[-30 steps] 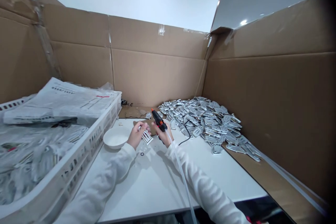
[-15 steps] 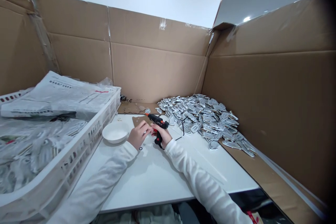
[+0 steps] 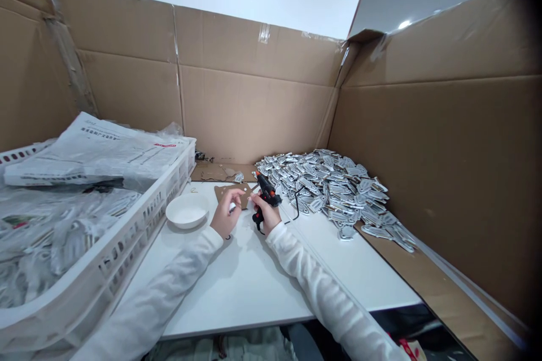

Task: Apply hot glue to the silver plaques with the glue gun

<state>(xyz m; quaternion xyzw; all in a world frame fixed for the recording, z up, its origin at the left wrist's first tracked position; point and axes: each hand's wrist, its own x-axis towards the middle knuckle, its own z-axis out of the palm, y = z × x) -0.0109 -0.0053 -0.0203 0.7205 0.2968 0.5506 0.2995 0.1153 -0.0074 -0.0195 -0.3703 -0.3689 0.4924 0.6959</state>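
A black and orange hot glue gun (image 3: 267,190) is in my right hand (image 3: 267,218), its orange nozzle tipped up and away from me. Left of it, my left hand (image 3: 224,218) hovers above the white table with bent fingers and thumb drawn together. A tiny dark thing shows at its fingertips, too small to name. Beneath the hands lies a brown cardboard piece (image 3: 223,190) with pale specks. Partly hidden by my left hand, a small black ring (image 3: 228,237) rests on the tabletop. To the left stands a shallow white bowl (image 3: 187,220).
A large heap of flat silver-grey pieces (image 3: 326,183) covers the table's back right. At left, a white plastic basket (image 3: 139,242) holds bagged pieces and a printed white bag (image 3: 91,149). Cardboard walls (image 3: 254,101) enclose the table. The gun's black cord (image 3: 297,203) trails rightward.
My hands have moved apart. The glue gun has shifted right and its nozzle has swung from pointing left to pointing up and away; more of the cardboard piece shows.
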